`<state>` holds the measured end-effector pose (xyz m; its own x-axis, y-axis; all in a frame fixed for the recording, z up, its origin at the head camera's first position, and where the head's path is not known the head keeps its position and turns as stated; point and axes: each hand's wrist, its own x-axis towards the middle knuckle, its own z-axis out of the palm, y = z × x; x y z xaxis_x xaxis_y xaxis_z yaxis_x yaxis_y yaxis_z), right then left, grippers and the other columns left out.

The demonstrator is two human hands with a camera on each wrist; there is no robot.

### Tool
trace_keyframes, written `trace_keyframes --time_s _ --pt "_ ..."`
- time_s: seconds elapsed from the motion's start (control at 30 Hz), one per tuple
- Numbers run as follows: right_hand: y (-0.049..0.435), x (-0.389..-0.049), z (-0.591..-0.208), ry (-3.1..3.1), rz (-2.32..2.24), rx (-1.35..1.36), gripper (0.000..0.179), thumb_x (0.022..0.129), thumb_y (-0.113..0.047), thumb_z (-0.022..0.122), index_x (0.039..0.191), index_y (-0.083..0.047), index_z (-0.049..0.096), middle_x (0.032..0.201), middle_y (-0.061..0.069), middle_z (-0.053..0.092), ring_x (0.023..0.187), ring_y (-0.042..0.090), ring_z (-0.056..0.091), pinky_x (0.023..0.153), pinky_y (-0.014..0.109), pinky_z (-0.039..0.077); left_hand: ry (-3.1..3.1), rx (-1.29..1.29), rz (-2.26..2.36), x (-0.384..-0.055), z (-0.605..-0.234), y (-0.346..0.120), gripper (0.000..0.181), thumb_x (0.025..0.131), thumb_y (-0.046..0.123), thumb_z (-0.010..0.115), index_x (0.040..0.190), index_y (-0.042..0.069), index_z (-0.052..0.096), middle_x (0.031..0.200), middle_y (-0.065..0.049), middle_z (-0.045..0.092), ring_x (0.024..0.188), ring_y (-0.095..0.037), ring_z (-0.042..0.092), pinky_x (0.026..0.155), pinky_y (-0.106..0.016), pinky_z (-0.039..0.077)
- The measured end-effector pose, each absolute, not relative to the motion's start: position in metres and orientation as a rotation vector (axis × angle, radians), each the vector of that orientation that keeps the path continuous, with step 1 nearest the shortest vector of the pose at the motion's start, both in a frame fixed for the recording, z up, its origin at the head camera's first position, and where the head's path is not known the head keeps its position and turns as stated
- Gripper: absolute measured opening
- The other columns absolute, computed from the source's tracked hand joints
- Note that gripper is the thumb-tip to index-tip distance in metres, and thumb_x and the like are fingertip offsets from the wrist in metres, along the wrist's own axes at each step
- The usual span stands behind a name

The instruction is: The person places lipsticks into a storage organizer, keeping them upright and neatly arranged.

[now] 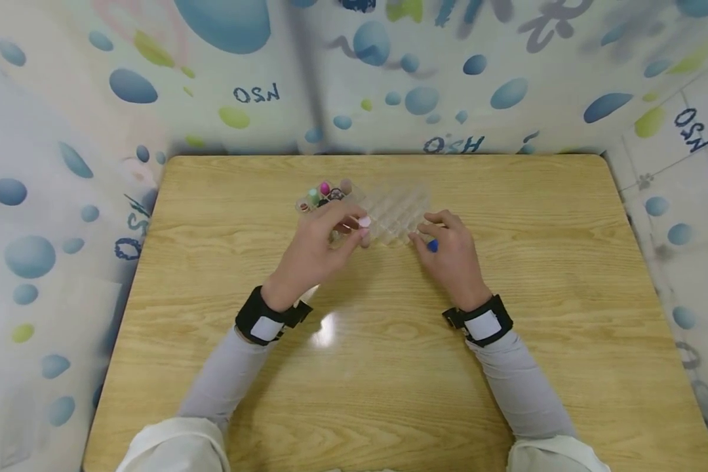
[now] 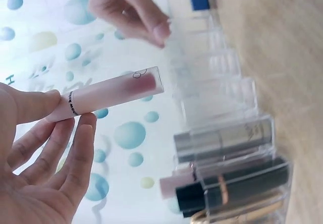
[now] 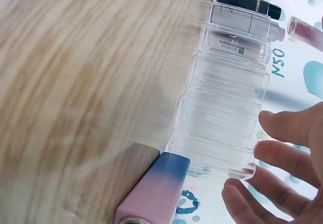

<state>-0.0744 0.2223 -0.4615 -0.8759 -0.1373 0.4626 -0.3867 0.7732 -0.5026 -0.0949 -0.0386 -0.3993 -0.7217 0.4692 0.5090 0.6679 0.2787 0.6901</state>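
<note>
My left hand (image 1: 315, 246) pinches a frosted pink lip gloss tube (image 2: 108, 94) between thumb and fingertips. The tube is raised above the clear, stepped lipstick organizer (image 3: 224, 95), over its left part in the head view. My right hand (image 3: 295, 158) is at the organizer's right end with its fingers loosely bent and nothing held in them. Its fingertips are right at the rim of the last compartments. Several lip products, among them a black tube (image 2: 237, 186) and a grey one (image 2: 224, 138), stand in the left compartments. The compartments toward the right hold nothing.
A blue-to-pink lipstick-like piece (image 3: 156, 188) stands on the wooden table (image 1: 383, 367) beside the organizer's right end, partly behind my right hand in the head view. A wall (image 1: 354, 85) with a bubble pattern rises just behind the table's far edge.
</note>
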Motion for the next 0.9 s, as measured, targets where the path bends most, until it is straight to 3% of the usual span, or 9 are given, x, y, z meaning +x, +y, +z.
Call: trace_keyframes --time_s 0.1,0.17,0.33,0.57,0.9 --pt "0.221 -0.074 -0.461 -2.565 0.842 0.395 0.026 0.088 -0.02 0.081 0.096 0.005 0.081 0.11 0.02 0.07 0.107 0.038 0.067 0.105 0.05 0.052 -2.296 -1.059 -1.398 -0.104 -0.393 -0.042 0.022 0.094 0.006 0.072 0.114 0.0 0.067 0.101 -0.01 0.071 0.088 -0.021 0.075 0.073 -0.031 0.062" --pt "0.221 -0.073 -0.461 -2.562 0.825 0.399 0.026 0.089 -0.02 0.08 0.096 0.005 0.081 0.109 0.021 0.071 0.106 0.037 0.067 0.104 0.05 0.053 -2.287 -1.051 -1.395 -0.109 -0.391 -0.044 0.021 0.095 0.007 0.071 0.115 0.001 0.067 0.101 -0.01 0.071 0.087 -0.021 0.074 0.07 -0.03 0.062" --pt "0.221 -0.073 -0.461 -2.551 0.792 0.407 0.026 0.089 -0.021 0.08 0.095 0.005 0.081 0.108 0.02 0.071 0.104 0.037 0.067 0.085 0.048 0.06 -2.295 -1.028 -1.391 -0.119 -0.386 -0.045 0.02 0.096 0.008 0.07 0.115 -0.001 0.068 0.101 -0.01 0.071 0.085 -0.02 0.073 0.07 -0.031 0.061" --pt "0.222 -0.074 -0.463 -2.559 0.786 0.393 0.028 0.089 -0.023 0.08 0.096 0.004 0.082 0.109 0.019 0.072 0.105 0.036 0.068 0.085 0.048 0.06 -2.354 -1.006 -1.361 -0.133 -0.382 -0.043 0.024 0.098 0.011 0.068 0.118 -0.002 0.067 0.108 -0.012 0.072 0.091 -0.02 0.073 0.075 -0.031 0.06" --pt "0.224 -0.074 -0.463 -2.554 0.79 0.407 0.028 0.09 -0.023 0.079 0.096 0.004 0.082 0.109 0.02 0.072 0.103 0.035 0.069 0.081 0.047 0.062 -2.339 -0.996 -1.4 -0.154 -0.38 -0.041 0.022 0.097 0.009 0.069 0.116 -0.001 0.067 0.107 -0.012 0.072 0.092 -0.022 0.075 0.07 -0.032 0.061"
